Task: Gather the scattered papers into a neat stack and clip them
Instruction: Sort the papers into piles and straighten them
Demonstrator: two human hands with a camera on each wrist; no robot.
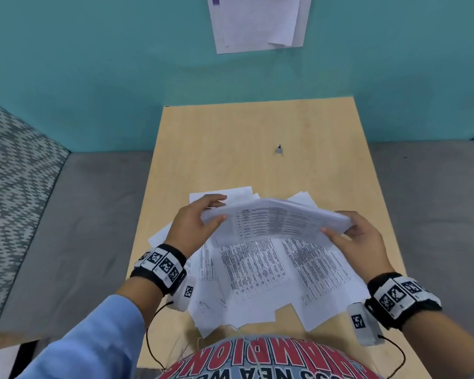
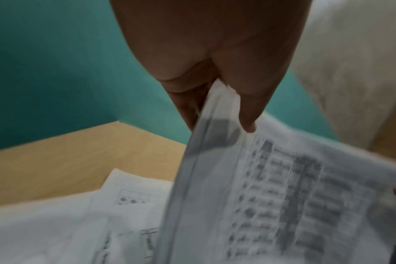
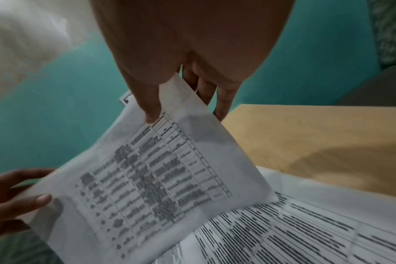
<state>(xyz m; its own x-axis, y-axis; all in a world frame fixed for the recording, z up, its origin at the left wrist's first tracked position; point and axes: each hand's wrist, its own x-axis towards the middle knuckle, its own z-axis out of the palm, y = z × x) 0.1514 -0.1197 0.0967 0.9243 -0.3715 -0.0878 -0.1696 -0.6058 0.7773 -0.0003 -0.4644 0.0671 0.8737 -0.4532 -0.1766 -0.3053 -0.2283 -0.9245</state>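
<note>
The light wooden desk (image 1: 257, 132) carries loose white printed sheets (image 1: 257, 272) at its near edge. Above them, the left hand (image 1: 195, 222) and right hand (image 1: 359, 242) pinch a thin printed-paper sheaf (image 1: 277, 220). A small, apparently metal binder clip (image 1: 278, 150) sits mid-desk.

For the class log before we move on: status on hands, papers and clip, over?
Left hand and right hand grip held bundle at opposite ends. Loose sheets lie ungathered beneath. Binder clip untouched farther up table.
</note>
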